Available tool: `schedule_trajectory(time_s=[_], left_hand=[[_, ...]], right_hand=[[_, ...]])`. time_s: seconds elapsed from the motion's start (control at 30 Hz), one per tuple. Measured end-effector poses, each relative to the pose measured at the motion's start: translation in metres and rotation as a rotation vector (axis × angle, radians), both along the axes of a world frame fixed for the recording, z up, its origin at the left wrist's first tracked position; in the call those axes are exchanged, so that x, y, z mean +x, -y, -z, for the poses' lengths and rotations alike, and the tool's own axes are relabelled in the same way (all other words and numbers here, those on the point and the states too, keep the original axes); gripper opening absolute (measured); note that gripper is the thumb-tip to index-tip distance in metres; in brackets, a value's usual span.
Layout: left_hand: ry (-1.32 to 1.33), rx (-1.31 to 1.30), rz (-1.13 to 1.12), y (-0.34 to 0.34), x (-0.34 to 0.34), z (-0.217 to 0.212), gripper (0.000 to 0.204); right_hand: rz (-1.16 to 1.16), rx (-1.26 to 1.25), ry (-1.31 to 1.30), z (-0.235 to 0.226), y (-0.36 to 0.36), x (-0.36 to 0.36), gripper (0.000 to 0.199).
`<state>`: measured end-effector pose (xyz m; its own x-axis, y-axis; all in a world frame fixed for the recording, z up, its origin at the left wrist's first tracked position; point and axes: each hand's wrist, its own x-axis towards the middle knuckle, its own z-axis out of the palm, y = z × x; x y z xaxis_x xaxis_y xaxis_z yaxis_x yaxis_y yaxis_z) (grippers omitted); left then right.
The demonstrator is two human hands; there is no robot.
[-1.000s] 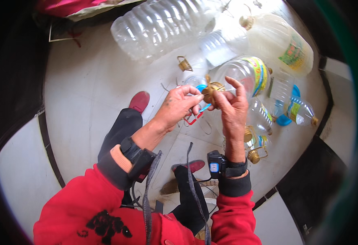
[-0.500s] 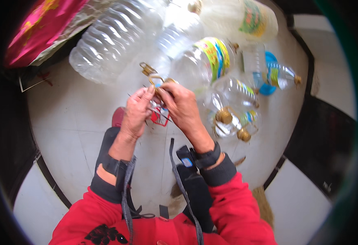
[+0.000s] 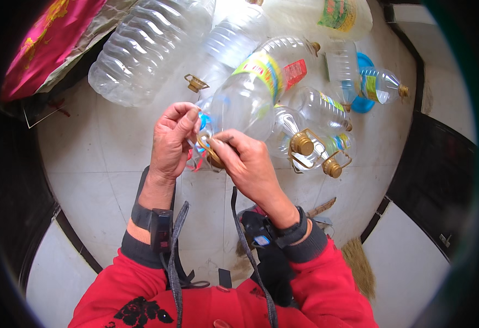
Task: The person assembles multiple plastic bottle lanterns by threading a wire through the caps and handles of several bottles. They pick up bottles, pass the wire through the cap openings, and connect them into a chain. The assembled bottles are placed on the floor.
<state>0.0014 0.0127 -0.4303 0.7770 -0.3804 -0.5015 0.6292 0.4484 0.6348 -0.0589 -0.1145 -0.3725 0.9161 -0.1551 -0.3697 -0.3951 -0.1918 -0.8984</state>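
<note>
Between my hands, a large clear plastic bottle with a yellow-green label lies tilted, its neck end toward me. My right hand is closed at that end, thumb and fingers pinching the bottle's gold-coloured handle. My left hand is closed just beside it, thumb pressed against the fingers; what it pinches is too small to make out. Small blue and red pieces show between and below the hands, partly hidden by the fingers. A loose gold handle ring lies on the floor beyond my left hand.
Several clear bottles lie ahead and to the right, including a big ribbed one and one with a gold cap. A blue round basin sits behind bottles. A pink bag is far left; broom bristles lie near right.
The labelled bottle has come nearer, its neck end now at my hands. My right hand has moved down toward me, and my hands are slightly farther apart. The loose ring stays on the floor.
</note>
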Motion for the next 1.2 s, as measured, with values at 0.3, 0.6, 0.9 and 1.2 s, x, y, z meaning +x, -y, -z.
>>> schedule_trajectory(time_s=[0.3, 0.6, 0.9, 1.2], left_hand=[[0.031, -0.023, 0.169, -0.022, 0.006, -0.005, 0.012], [0.030, 0.142, 0.199, -0.026, 0.006, -0.006, 0.015], [0.016, 0.164, 0.087, -0.029, 0.008, -0.002, 0.013], [0.053, 0.162, 0.088, -0.032, 0.008, 0.000, 0.014]], right_hand=[[0.166, 0.369, -0.462, 0.002, 0.010, -0.048, 0.013], [0.449, 0.258, -0.645, 0.074, 0.032, -0.098, 0.015], [0.480, 0.284, -0.255, 0.097, 0.029, -0.054, 0.017], [0.390, 0.040, -0.027, 0.059, 0.032, -0.020, 0.017]])
